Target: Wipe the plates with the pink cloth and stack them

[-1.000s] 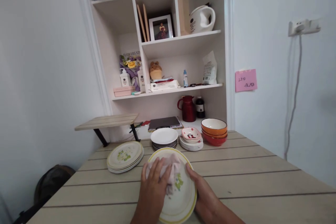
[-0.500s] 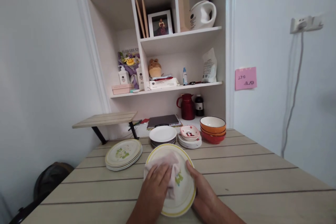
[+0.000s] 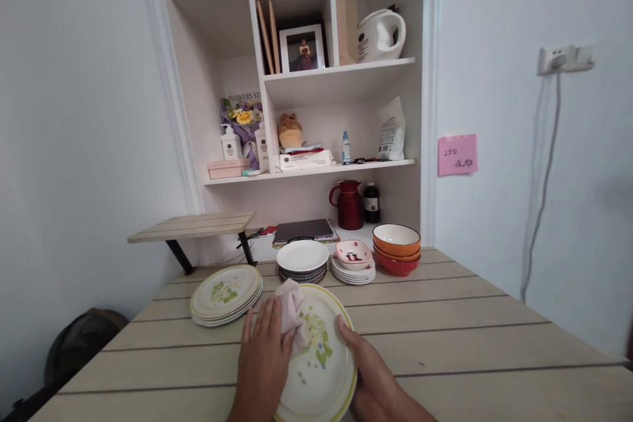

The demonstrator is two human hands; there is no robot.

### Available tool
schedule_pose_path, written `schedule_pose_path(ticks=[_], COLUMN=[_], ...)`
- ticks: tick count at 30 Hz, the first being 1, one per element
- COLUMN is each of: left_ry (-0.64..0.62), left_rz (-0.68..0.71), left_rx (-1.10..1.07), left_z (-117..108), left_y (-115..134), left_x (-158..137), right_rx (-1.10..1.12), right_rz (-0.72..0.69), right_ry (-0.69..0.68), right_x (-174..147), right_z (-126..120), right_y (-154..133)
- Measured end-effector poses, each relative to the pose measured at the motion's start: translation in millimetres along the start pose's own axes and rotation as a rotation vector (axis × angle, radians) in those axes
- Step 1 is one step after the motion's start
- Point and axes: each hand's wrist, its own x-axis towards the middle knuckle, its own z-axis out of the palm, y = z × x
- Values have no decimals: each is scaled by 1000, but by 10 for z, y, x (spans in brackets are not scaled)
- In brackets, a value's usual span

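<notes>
A white plate (image 3: 324,386) with a yellow rim and a green leafy print is tilted toward me above the front of the table. My right hand (image 3: 370,372) grips its right rim, thumb on the face and the other fingers hidden underneath. On the plate's upper left lies a crumpled pale pink cloth (image 3: 291,306). My left hand (image 3: 264,349) presses this cloth against the rim, its fingers close together and partly curled round it. To the left is a stack of similar plates (image 3: 225,293).
Along the table's back stand a stack of dark plates topped by a white one (image 3: 302,256), small dishes (image 3: 353,264) and orange and red bowls (image 3: 397,250). A small raised wooden shelf (image 3: 192,226) is at the back left. Behind stands a red jug (image 3: 350,204).
My left hand has slid the cloth from the plate's middle to its upper left edge, bunching it and baring the green print. The plate and both hands appear slightly lower and further left.
</notes>
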Motion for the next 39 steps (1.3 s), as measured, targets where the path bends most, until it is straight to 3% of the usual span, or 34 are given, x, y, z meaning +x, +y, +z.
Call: schedule_pose_path(ticks=[4,7,13,15,18,22,24,26,31,34,37,39], left_ry=[2,5,-66,-104,-128,-67,-47,-59,-80,-95,-121,-150], left_rz=[-33,35,496,585,488,83,-30,2,323,467,516,479], left_rx=[-30,-45,-66,-67,-38,78,118,118,15,-61,-70,-55], left_z=[23,-31,-213,-235,-214,-147,-124,-116,-175,-226,-240,-231], left_y=[-20,26,256,310,292,128,63,55,259,378,393,355], left_x=[-31,-25,19,34,52,70,69,60,50,55,50,47], right_rx=[30,41,30,19,26,38,44,45,41,40,13,16], right_rz=[2,6,32,60,55,59,67,52,-48,-20,7,26], right_ry=[30,30,-18,-34,-50,-72,-64,-40,8,8,26,26], right_x=[-6,-11,-4,-3,-13,-24,-20,-12,-11,-23,-22,-10], right_z=[-9,4,-19,-34,-11,60,68,52,-5,-12,-15,-17], right_y=[-62,-102,-110,-97,-65,-27,-35,-73,-274,-327,-230,-117])
